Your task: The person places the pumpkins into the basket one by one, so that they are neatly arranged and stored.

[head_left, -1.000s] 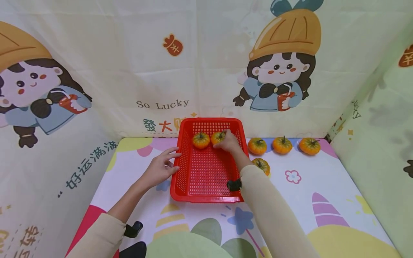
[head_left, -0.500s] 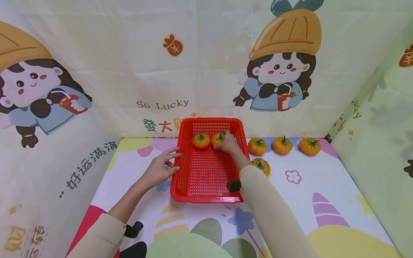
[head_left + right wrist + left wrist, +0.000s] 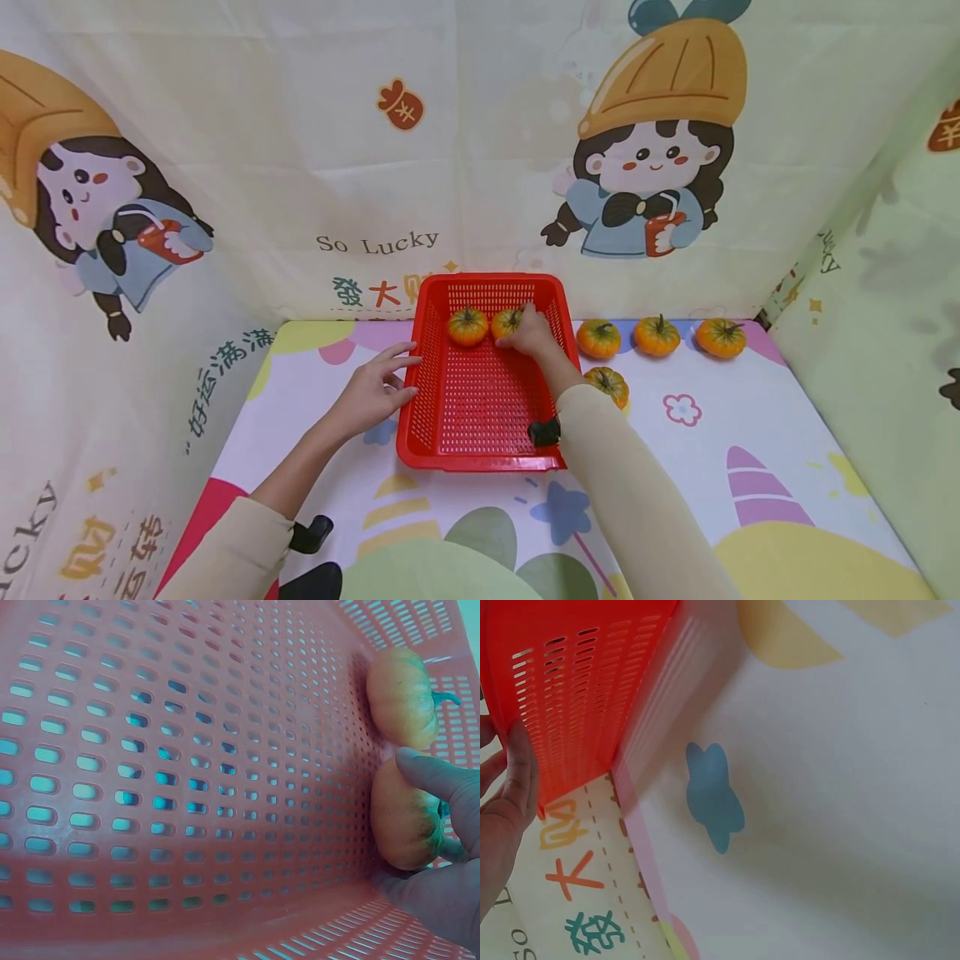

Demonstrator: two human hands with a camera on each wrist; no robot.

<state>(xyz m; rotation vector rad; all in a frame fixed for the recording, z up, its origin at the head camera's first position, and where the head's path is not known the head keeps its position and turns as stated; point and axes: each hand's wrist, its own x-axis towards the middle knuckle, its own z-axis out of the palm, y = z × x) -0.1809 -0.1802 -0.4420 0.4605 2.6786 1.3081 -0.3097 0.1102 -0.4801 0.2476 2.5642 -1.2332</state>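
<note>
A red plastic basket (image 3: 495, 392) with slotted walls stands on the table, two small orange pumpkins side by side at its far end. My right hand (image 3: 531, 333) reaches in and grips the right-hand pumpkin (image 3: 405, 814), thumb on one side and fingers on the other. Beside it sits the other pumpkin (image 3: 468, 327), its stem up. At the basket's left rim, my left hand (image 3: 372, 390) rests with loosely spread fingers; in the left wrist view its fingers (image 3: 519, 769) lie along the basket's outer wall.
To the right of the basket, a pumpkin (image 3: 597, 339), another pumpkin (image 3: 657, 337) and a third pumpkin (image 3: 720, 339) line the table's back edge. A nearer pumpkin (image 3: 607, 387) is partly hidden by the right arm. Printed cloth walls (image 3: 487, 167) enclose the table's back and sides.
Both hands, the basket and the pumpkins keep their places. Only the printed cloth on the left has shifted, its pattern sliding rightward and folding.
</note>
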